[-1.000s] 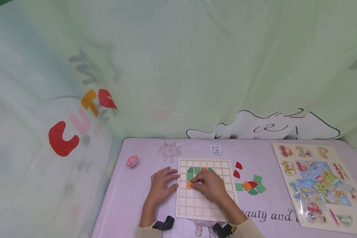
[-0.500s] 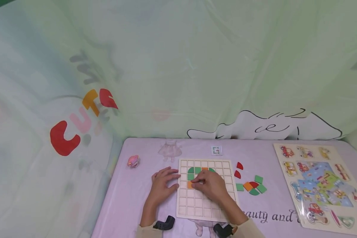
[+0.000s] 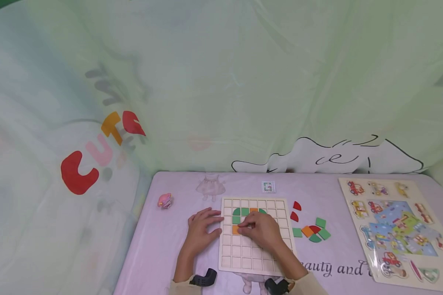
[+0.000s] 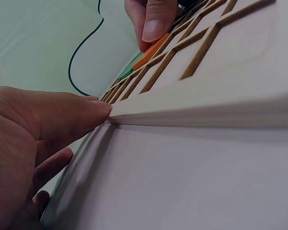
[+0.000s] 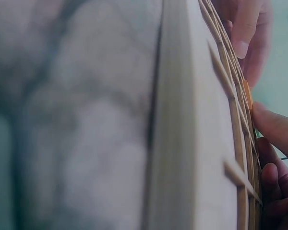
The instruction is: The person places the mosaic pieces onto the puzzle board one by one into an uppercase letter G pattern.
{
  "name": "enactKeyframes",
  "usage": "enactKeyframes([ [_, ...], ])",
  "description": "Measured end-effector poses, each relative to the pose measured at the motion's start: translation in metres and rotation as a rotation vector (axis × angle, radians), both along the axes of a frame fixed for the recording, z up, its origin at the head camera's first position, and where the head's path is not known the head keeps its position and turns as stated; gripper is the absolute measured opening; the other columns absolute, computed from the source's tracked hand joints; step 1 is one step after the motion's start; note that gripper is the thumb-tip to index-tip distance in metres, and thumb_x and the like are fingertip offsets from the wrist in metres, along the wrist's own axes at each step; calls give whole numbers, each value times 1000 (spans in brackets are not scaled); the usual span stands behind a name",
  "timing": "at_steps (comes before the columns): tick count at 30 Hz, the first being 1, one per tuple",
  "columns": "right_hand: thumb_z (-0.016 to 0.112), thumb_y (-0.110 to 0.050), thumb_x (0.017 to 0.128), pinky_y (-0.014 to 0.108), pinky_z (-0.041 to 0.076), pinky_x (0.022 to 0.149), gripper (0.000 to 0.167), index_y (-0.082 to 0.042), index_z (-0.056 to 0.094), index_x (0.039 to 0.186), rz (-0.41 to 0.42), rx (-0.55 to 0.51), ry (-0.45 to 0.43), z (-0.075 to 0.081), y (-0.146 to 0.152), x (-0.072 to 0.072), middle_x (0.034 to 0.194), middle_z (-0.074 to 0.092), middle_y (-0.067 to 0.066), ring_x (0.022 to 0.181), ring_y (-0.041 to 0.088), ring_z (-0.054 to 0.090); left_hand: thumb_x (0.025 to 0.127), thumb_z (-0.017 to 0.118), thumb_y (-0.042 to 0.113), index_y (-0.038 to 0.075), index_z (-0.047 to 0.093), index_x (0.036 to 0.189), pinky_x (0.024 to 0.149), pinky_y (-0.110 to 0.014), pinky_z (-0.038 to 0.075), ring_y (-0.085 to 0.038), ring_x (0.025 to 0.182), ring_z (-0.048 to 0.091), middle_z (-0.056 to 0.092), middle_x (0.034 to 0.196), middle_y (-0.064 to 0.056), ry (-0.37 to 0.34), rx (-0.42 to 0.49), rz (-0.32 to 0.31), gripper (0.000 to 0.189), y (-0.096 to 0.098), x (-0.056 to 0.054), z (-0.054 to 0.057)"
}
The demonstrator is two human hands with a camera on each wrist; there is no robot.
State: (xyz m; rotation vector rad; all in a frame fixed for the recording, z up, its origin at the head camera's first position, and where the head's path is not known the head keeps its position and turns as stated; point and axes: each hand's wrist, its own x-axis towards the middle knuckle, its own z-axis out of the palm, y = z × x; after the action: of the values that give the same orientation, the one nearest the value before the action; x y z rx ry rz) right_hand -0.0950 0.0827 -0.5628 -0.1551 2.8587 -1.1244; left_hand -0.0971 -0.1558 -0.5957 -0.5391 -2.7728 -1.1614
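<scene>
A wooden grid board (image 3: 241, 262) lies on the table before me. My right hand (image 3: 262, 232) reaches over it, thumb and index finger pinching an orange square tile (image 3: 235, 230) at a cell in the left part; its other fingers are curled. The left wrist view shows this orange tile (image 4: 151, 52) slightly raised in the grid, under the thumb. Above it sit green tiles (image 3: 236, 220) and another orange tile (image 3: 254, 210), partly covered by the right hand. My left hand (image 3: 201, 230) rests at the board's left edge, fingers spread, fingertips touching the rim.
Right of the board lie two red quarter-circles (image 3: 294, 216) and a cluster of green, orange and red tiles (image 3: 320, 222). A small pattern card (image 3: 268, 187) is behind the board. A pink figurine (image 3: 165, 200) stands far left, a vehicle puzzle board (image 3: 369, 262) far right.
</scene>
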Motion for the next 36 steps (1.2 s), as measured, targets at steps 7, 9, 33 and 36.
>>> enactKeyframes([
  [7, 88, -30, 79, 25, 38, 63, 9, -34, 81, 82, 29, -25, -3, 1, 4, 1, 76, 61, -19, 68, 7, 49, 84, 79, 18, 20, 77, 117, 107, -63, 23, -30, 141, 48, 68, 134, 2, 14, 7, -9, 33, 0, 0, 0],
  [9, 87, -30, 80, 24, 40, 64, 9, -34, 81, 84, 47, -50, -16, 2, 8, 1, 78, 62, -19, 70, 6, 50, 84, 79, 18, 19, 77, 117, 107, -63, 23, -30, 141, 48, 68, 134, 1, 14, 10, -13, 33, 1, 0, 1],
  [33, 76, -40, 90, 28, 46, 64, 40, -8, 76, 114, -146, 124, -103, 35, 192, 8, 101, 71, 9, 87, 23, 57, 84, 78, 18, 21, 77, 118, 108, -62, 23, -28, 142, 48, 68, 134, 3, 1, -9, 5, 33, 1, 1, 1],
  [36, 76, -42, 90, 30, 44, 66, 43, -6, 74, 114, -179, 146, -129, 30, 209, 11, 101, 71, 10, 86, 23, 57, 84, 78, 18, 22, 77, 118, 108, -62, 23, -28, 142, 47, 67, 134, 4, 2, -15, 8, 33, 0, 0, -1],
])
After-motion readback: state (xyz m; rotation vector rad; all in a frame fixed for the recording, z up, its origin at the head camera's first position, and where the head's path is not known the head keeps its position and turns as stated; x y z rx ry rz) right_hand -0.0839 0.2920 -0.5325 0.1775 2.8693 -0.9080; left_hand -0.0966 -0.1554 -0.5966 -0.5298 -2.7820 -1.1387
